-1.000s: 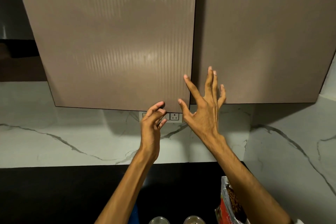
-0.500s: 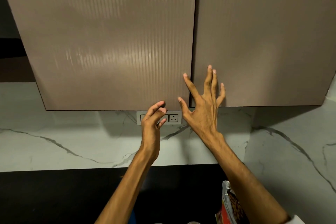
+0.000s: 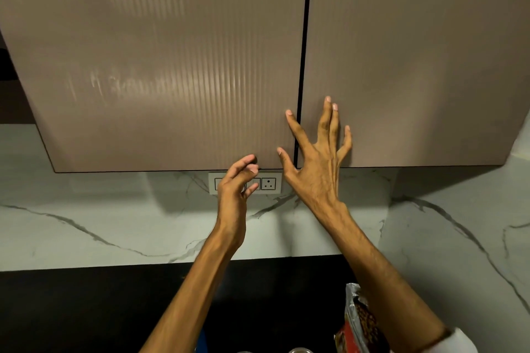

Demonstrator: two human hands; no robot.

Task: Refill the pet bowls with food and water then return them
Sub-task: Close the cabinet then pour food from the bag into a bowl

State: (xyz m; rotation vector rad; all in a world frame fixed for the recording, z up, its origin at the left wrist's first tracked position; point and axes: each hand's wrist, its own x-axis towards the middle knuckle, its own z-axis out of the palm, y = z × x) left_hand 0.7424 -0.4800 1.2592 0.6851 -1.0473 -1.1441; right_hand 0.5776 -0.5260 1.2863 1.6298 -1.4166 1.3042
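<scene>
My right hand [image 3: 317,160] is raised with fingers spread, its fingertips against the lower inner corner of the right cabinet door [image 3: 415,51]. My left hand [image 3: 236,183] hovers with loosely curled fingers just under the bottom edge of the left cabinet door [image 3: 160,51] and holds nothing. Both beige ribbed doors look flush. An open pet food bag [image 3: 360,324], silver with red print, stands at the bottom right, partly behind my right forearm. Only the rims of two steel bowls [image 3: 299,350] show at the bottom edge.
A white socket plate [image 3: 269,183] sits on the marble backsplash [image 3: 86,218] behind my left hand. A black countertop [image 3: 86,309] runs below. A marble side wall [image 3: 473,252] closes the right side.
The left cabinet door has swung back flush with the right one. The view tilted up, so the bowls slid nearly out of frame. Both hands stay almost in place.
</scene>
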